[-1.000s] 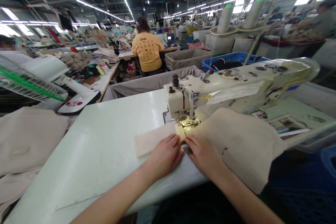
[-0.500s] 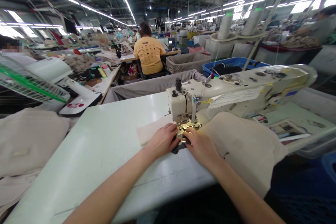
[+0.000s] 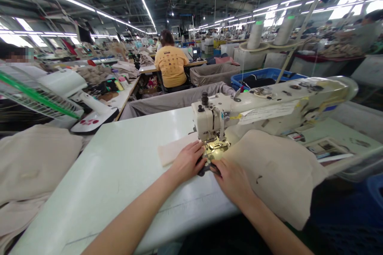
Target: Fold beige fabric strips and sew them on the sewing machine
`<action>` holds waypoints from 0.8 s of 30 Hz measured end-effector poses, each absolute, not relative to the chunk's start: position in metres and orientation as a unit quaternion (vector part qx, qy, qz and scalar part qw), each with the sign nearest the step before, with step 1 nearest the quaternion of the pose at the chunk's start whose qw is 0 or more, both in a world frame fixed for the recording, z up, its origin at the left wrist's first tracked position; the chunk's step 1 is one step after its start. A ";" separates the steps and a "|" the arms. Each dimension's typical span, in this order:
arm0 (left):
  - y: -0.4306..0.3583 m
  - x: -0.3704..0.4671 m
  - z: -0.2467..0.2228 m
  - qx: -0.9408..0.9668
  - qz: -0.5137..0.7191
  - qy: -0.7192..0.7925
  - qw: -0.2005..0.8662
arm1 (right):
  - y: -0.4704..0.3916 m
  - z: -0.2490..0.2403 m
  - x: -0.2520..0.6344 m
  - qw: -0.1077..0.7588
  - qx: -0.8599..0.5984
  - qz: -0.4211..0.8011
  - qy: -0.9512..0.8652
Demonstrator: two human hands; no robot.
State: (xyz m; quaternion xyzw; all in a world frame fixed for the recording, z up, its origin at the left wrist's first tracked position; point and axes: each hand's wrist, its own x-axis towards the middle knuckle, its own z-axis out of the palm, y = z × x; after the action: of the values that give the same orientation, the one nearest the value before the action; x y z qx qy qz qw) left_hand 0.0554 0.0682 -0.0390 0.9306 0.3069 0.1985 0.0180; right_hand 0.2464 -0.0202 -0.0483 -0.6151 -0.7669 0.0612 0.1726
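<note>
A cream sewing machine (image 3: 206, 121) stands on the pale table, with its lit brass-coloured plate (image 3: 216, 144) under the head. My left hand (image 3: 188, 161) lies fairly flat on a narrow piece of beige fabric (image 3: 170, 153) just left of the needle area, fingers stretched forward. In front of the plate, my right hand (image 3: 231, 177) has its fingers bent together at a dark part by the machine bed; what they pinch, if anything, is hidden. A large beige fabric panel (image 3: 278, 171) spreads right of that hand and hangs over the table's front edge.
A white fan (image 3: 95, 113) and piled beige fabric (image 3: 36, 163) are on the left. Behind the table stand a grey cloth-lined bin (image 3: 173, 101) and a blue basket (image 3: 237, 79). Thread cones (image 3: 255, 36) rise behind the machine. A person in a yellow shirt (image 3: 171, 65) sits farther back.
My right hand has drawn slightly back toward me, leaving more of the brass-coloured plate in view. The left hand stays on the fabric. The camera view has shifted slightly.
</note>
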 end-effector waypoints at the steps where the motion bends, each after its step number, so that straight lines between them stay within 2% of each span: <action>1: 0.068 0.055 -0.038 0.930 0.200 0.306 0.020 | -0.020 -0.048 0.247 0.173 -0.615 0.062 -0.767; 10: 0.066 0.055 -0.042 0.917 0.195 0.346 0.032 | -0.016 -0.044 0.242 0.162 -0.631 0.054 -0.757; 18: 0.000 0.049 -0.033 0.910 0.119 0.397 0.023 | -0.019 -0.051 0.244 0.178 -0.622 0.034 -0.762; 24: 0.006 0.040 -0.009 0.917 0.084 0.378 0.101 | -0.020 -0.056 0.248 0.207 -0.622 0.020 -0.755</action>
State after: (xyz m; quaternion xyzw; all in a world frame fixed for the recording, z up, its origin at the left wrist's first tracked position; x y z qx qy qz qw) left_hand 0.0396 0.0058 -0.0087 0.9167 0.3775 0.0837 0.1009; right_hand 0.2482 -0.0200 -0.0564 -0.6223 -0.7548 0.0196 0.2066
